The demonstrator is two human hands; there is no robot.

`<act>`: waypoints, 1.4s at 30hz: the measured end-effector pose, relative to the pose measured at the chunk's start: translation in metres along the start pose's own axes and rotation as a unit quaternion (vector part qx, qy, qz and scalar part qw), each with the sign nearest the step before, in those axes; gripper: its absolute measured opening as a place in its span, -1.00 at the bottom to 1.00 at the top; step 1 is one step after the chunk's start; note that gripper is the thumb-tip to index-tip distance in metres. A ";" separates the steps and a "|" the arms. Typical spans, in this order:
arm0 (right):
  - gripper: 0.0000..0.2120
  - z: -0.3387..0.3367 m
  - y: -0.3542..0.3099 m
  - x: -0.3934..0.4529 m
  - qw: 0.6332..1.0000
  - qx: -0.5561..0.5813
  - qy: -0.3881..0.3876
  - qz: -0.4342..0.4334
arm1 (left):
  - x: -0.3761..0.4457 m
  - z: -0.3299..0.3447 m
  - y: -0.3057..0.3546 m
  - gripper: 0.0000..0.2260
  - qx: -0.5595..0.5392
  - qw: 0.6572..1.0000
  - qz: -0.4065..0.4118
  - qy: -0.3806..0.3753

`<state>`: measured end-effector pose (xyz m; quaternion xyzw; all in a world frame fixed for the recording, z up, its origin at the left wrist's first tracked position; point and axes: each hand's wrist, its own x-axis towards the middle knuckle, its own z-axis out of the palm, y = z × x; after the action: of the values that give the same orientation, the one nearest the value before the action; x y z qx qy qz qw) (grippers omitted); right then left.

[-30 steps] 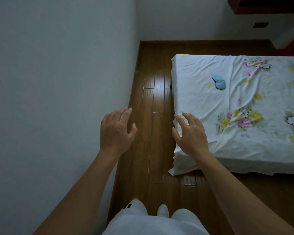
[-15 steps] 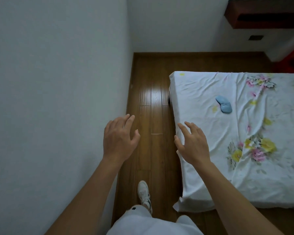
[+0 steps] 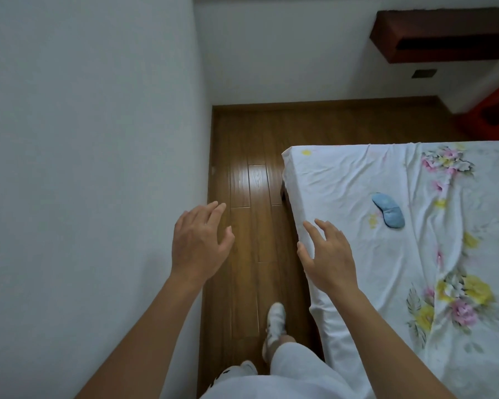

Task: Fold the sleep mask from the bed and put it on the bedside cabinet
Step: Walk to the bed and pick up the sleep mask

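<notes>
Rumpled floral bedsheet (image 3: 357,254), padded sleep mask (image 3: 388,209)

White wall (image 3: 84,139) ran along the left, glossy brown plank floor (image 3: 251,197) filled the narrow aisle, dark wooden shelf (image 3: 444,36) hung high on the far wall, small dark wall plate (image 3: 423,73) sat beneath it, red object (image 3: 493,113) stood in the far corner, white sneaker (image 3: 274,323) was planted on the planks

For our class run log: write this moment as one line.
stage: approach | sleep mask: unfolded on bed | left hand: open, empty | right hand: open, empty
</notes>
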<state>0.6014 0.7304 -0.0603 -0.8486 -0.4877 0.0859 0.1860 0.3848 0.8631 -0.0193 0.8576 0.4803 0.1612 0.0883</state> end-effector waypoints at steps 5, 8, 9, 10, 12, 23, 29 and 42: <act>-0.50 0.015 0.009 0.078 1.000 0.000 0.000 0.015 | 0.071 0.022 -0.009 -0.57 0.005 1.000 0.028 -0.012; -0.51 0.023 0.019 0.129 1.000 0.005 0.002 0.026 | 0.124 0.037 -0.008 -0.57 0.015 0.999 0.046 -0.023; -0.51 0.024 0.023 0.148 0.999 0.006 0.002 0.032 | 0.144 0.043 -0.006 -0.57 0.018 0.998 0.052 -0.029; -0.51 0.025 0.027 0.167 0.999 0.008 0.003 0.039 | 0.164 0.049 -0.002 -0.56 0.019 0.997 0.059 -0.034; -0.52 0.024 0.037 0.204 0.999 0.015 0.006 0.049 | 0.205 0.060 0.010 -0.57 0.020 0.996 0.075 -0.048; -0.51 -0.016 0.127 0.342 0.992 -0.018 0.029 0.124 | 0.384 0.126 0.096 -0.59 -0.005 0.977 0.194 -0.087; -0.50 -0.024 0.159 0.376 0.976 -0.010 0.059 0.208 | 0.450 0.163 0.146 -0.59 -0.030 0.952 0.277 -0.128; -0.47 -0.038 0.217 0.393 0.874 -0.039 0.085 0.477 | 0.584 0.269 0.257 -0.56 -0.064 0.831 0.490 -0.257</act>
<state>0.9865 0.9602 -0.0985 -0.9888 -0.0091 0.0732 0.1299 0.9705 1.2271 -0.0794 0.9833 -0.0543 -0.0124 0.1732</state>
